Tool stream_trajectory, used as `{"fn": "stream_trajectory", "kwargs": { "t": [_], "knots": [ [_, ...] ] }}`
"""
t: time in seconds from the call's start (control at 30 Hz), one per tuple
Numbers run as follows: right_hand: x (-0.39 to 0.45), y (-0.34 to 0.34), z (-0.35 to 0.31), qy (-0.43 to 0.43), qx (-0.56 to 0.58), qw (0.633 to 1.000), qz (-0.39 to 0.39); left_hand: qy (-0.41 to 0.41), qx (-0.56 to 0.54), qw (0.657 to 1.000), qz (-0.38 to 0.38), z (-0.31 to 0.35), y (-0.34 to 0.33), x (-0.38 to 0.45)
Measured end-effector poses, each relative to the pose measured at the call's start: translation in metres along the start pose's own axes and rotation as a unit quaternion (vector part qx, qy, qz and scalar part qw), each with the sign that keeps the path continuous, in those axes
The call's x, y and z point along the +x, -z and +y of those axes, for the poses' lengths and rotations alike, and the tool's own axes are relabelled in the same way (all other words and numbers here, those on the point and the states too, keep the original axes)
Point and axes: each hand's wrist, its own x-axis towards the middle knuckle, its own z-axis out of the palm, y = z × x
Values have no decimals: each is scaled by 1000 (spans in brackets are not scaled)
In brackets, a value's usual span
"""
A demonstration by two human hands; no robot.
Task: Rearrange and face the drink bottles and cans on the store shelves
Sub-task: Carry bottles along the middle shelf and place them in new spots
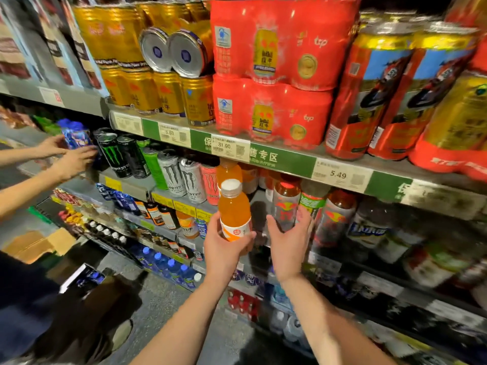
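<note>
Orange drink bottle (234,210) with white cap, clasped low on the label by left hand (224,248), just before the mid shelf (263,206). Right hand (288,239) spread, empty. Likely full, fairly heavy, smooth plastic; best gripped around the label.

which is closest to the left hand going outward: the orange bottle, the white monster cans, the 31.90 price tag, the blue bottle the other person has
1. orange bottle: held in the left hand.
2. white monster cans: up and left, same shelf.
3. 31.90 price tag: on the shelf edge above; close to the cans' rank, hard to call.
4. blue bottle: far left, in another person's hands.
</note>
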Motion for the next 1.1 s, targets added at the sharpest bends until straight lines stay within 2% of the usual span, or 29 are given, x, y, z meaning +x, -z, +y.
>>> {"fn": "stream_trajectory", "kwargs": {
  "t": [0.13,0.23,0.37,0.43,0.53,0.67,0.9,1.03,1.1],
  "knots": [
    [4,-24,-3,-35,23,996,74,6,-2,1000,-18,-2,3,23],
    [4,-37,-9,-67,-61,986,141,16,-31,998,-45,-9,7,37],
    [5,-46,-9,-63,-117,981,143,33,-57,994,-84,-7,14,52],
    [5,-51,-12,-58,-118,979,156,32,-77,988,-131,-4,17,56],
    [4,-55,-22,-92,-116,977,156,13,-71,982,-176,-6,22,60],
    [2,-49,-30,-131,-77,974,171,-27,-31,984,-173,2,23,62],
    [-21,-19,-36,-82,14,977,196,-61,-33,986,-153,11,6,61],
    [-29,3,-40,-68,28,983,171,-120,-44,981,-149,20,-10,61],
    [-32,14,-36,-56,17,988,146,-119,-22,986,-116,15,-24,64]
  ]
}}
